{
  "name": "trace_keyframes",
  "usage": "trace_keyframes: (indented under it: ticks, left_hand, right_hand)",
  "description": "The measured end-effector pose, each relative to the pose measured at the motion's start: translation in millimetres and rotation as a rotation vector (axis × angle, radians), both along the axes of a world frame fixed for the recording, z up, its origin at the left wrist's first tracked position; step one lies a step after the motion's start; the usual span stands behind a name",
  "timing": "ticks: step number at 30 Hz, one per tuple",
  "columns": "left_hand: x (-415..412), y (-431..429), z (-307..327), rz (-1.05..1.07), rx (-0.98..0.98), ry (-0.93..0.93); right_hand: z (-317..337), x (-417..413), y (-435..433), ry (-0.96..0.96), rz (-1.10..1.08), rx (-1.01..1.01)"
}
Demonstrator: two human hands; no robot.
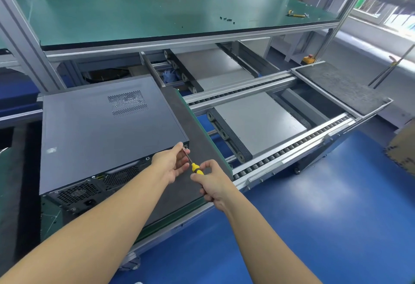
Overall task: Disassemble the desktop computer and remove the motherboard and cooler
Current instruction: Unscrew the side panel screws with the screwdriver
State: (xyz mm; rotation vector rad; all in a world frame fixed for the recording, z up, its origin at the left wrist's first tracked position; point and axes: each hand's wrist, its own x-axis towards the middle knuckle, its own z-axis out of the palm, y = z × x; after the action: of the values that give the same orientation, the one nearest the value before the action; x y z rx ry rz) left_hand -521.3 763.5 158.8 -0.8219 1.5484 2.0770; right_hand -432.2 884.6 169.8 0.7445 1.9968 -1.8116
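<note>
- The desktop computer (pixel 101 131) lies flat on the dark surface (pixel 195 122) at the left of the frame, rear panel toward the camera
- The right hand (pixel 214 184) pinches the yellow-and-black handle of a screwdriver (pixel 196 168), fingers curled
- The left hand (pixel 173 164) loosely cups thumb and fingers round the shaft, with the tip at the case's lower right rear corner
- Small black screws (pixel 226 19) lie on the green shelf (pixel 134 18) above

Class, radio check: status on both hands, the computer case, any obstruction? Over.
Right hand grips screwdriver handle; left hand steadies its shaft. Tip at computer case rear corner. Side cover on, insides hidden.
</note>
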Motion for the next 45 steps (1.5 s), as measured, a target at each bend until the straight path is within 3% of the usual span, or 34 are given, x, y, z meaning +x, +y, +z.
trace_keyframes:
  ticks: [9,13,21,24,29,34,45]
  left_hand:
    - [-9,7,-8,-0.020,-0.029,-0.058]
    - [-12,8,-13,0.001,-0.097,-0.034]
    - [-7,7,-8,-0.002,-0.053,0.011]
    - [1,3,-2,-0.053,0.047,0.018]
    - [7,-18,4,-0.011,0.419,-0.054]
    - [22,-47,6,0.101,0.504,-0.112]
    - [49,-149,5,0.075,0.358,-0.024]
  right_hand:
    - [11,-2,-5,-0.054,-0.032,-0.125]
    - [10,-1,-3,-0.019,0.015,-0.098]
    - [16,3,3,-0.060,0.063,-0.042]
    - [21,5,11,-0.062,0.088,-0.189]
    - [23,10,18,-0.033,0.189,-0.472]
    - [20,7,2,0.073,0.113,-0.791]
    - [32,4,-103,0.006,0.297,-0.413]
